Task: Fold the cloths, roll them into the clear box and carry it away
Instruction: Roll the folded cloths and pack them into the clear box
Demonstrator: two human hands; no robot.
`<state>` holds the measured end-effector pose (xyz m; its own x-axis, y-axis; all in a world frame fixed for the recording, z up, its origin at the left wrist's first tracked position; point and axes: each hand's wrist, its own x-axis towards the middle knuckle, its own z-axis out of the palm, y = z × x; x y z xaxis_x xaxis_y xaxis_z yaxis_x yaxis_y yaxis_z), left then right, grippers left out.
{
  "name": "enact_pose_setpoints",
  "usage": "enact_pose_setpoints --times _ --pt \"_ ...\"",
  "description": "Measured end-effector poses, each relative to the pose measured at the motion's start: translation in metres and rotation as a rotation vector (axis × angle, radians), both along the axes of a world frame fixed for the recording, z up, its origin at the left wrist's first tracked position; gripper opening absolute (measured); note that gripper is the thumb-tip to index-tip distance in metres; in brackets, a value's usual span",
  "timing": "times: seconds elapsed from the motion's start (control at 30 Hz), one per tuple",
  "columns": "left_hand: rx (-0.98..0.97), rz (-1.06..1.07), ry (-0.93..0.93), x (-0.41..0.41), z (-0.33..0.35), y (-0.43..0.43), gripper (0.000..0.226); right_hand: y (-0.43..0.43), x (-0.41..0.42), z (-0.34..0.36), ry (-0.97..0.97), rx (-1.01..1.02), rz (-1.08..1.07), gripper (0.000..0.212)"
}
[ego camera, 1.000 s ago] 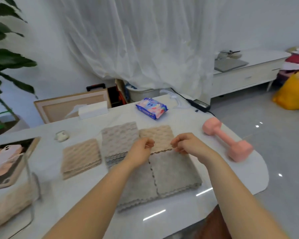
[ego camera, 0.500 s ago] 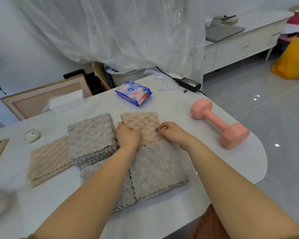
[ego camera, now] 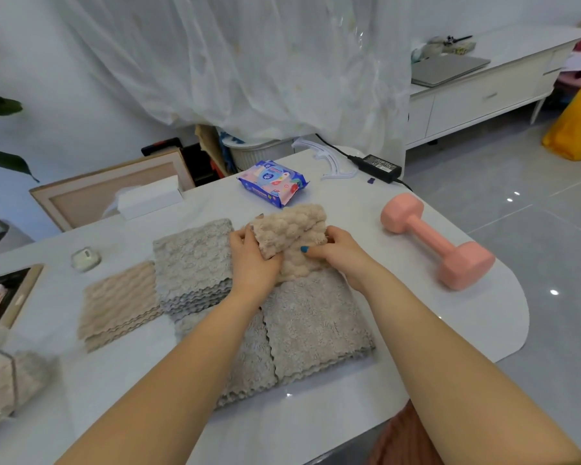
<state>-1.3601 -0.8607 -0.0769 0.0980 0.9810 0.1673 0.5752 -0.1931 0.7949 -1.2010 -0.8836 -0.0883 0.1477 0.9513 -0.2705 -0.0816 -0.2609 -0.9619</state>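
Both my hands are on one beige bubbled cloth at the middle of the surface. My left hand pinches its raised flap at the left edge. My right hand grips the right side, thumb pressed on top and fingers tucked under the fold.

Round about it: a pink dumbbell lies at 3 o'clock, well apart from the cloth. A pack of wipes sits at 12 o'clock, just beyond the flap. A black power adapter and a white plastic piece are at 1 o'clock near the far edge. A white tissue box is at 10 o'clock and a small white case at 9.

The clear box is at 8 o'clock by the left edge. It is blurred, with something pale and fuzzy inside.

By count: one cloth in my hands; one grey stack touching my left hand at 9 o'clock; one beige stack beside it, further left; two grey piles side by side at 6 o'clock, under my forearms. I cannot count the layers in any stack. One dumbbell, one pack, one tissue box.
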Motion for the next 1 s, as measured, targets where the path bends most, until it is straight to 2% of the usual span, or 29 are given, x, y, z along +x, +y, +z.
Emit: enact_pose_setpoints --times 0.1,0.2,0.27,0.33,0.4,0.5,0.6,0.7,0.77,0.83,0.97,1.0 --pt "0.045 0.071 0.193 0.000 -0.003 -0.001 0.049 0.003 -0.004 -0.003 -0.032 -0.031 -0.014 0.038" --pt "0.114 0.101 0.253 -0.002 -0.008 0.001 0.042 0.006 -0.002 -0.008 -0.074 -0.061 -0.071 0.032" --pt "0.107 0.046 0.174 -0.005 -0.011 0.005 0.036 0.006 -0.001 -0.009 -0.105 -0.077 -0.049 0.032" --pt "0.053 -0.014 -0.009 -0.006 -0.010 0.003 0.028 0.005 0.001 -0.006 -0.085 -0.063 -0.037 0.037" --pt "-0.037 -0.063 -0.189 -0.006 -0.004 -0.003 0.027 0.003 0.004 0.002 -0.019 -0.016 -0.044 0.040" --pt "-0.131 -0.101 -0.395 -0.004 0.007 -0.007 0.032 -0.002 0.013 0.018 0.147 0.040 0.034 0.027" --pt "-0.178 -0.120 -0.441 -0.007 0.029 -0.012 0.038 -0.013 0.012 0.030 0.322 0.052 0.144 0.023" --pt "-0.479 -0.209 -0.481 -0.022 0.056 -0.020 0.046 -0.027 0.003 0.034 0.304 0.043 0.212 0.022" --pt "-0.626 -0.265 -0.547 -0.040 0.070 -0.030 0.036 -0.037 -0.006 0.039 0.301 0.009 0.254 0.022" --pt "-0.614 -0.238 -0.580 -0.062 0.083 -0.040 0.020 -0.045 -0.019 0.048 0.363 0.049 0.327 0.027" --pt "-0.498 -0.288 -0.718 -0.126 0.113 -0.054 0.028 -0.048 -0.069 0.064 0.655 0.153 0.417 0.032" --pt "-0.451 -0.308 -0.738 -0.148 0.121 -0.060 0.023 -0.048 -0.087 0.071 0.688 0.153 0.470 0.034"
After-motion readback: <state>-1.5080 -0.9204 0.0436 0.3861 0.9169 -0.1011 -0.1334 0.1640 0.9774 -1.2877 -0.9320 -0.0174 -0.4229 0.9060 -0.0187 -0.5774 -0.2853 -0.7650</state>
